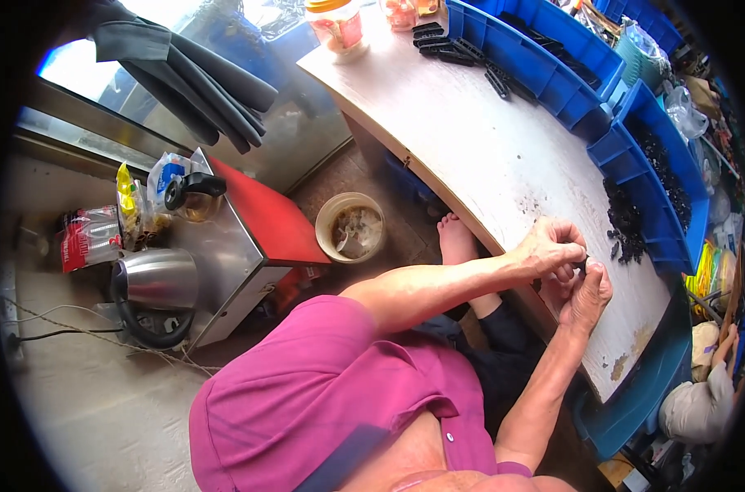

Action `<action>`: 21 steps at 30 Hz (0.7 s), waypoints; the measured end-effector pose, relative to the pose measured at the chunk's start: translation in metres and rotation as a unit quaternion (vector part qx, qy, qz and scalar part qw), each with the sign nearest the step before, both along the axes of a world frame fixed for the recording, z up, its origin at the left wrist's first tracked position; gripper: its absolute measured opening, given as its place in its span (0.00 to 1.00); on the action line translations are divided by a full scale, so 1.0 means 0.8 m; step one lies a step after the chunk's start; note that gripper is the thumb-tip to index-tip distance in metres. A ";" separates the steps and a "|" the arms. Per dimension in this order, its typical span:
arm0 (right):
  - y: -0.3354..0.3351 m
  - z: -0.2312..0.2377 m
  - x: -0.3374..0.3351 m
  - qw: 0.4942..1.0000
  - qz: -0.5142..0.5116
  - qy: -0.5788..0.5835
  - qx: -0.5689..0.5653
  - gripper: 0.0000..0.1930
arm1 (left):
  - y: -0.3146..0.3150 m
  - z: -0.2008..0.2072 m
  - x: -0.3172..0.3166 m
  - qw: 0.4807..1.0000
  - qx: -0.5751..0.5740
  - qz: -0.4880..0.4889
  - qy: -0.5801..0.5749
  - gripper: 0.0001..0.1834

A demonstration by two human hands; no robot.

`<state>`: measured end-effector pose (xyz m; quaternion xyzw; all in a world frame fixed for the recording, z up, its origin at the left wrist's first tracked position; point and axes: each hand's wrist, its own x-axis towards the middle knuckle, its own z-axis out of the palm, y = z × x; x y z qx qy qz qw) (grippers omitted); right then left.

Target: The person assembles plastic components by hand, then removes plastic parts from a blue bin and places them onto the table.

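Both the left fingers (568, 251) and right fingers (592, 281) pinched a dark bit (586, 263), which a slip could have lost in the black pile (625, 221) beside them.

Daylight floods in through the window (188, 11) at upper left, burning out to white and bleaching the far tabletop (471, 123). The steel kettle (161, 277) gleams; it's dimmer underneath the tabletop. Straight edges bow toward the black rim, where the clutter (721, 221) on the right softens. The small dark piece (587, 264) between left hand (549, 248) and right hand (586, 297) shows too tiny for detail.

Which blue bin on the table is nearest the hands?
The bin beside the heap of tiny black bits; the other bins stand farther away.
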<state>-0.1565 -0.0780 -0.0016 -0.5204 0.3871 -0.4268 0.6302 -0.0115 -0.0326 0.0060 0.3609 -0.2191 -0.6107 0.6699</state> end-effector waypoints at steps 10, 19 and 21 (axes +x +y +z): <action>-0.006 0.018 -0.012 0.989 -0.100 -0.077 0.081 0.18 | -0.001 -0.011 0.003 0.998 -0.026 -0.003 -0.056 0.12; -0.043 0.051 -0.156 0.877 -0.453 -0.082 0.137 0.21 | -0.078 -0.007 0.017 0.774 -0.120 0.176 -0.596 0.10; -0.038 0.052 -0.170 0.872 -0.467 -0.075 0.126 0.23 | -0.104 -0.009 0.009 0.719 -0.147 0.194 -0.651 0.11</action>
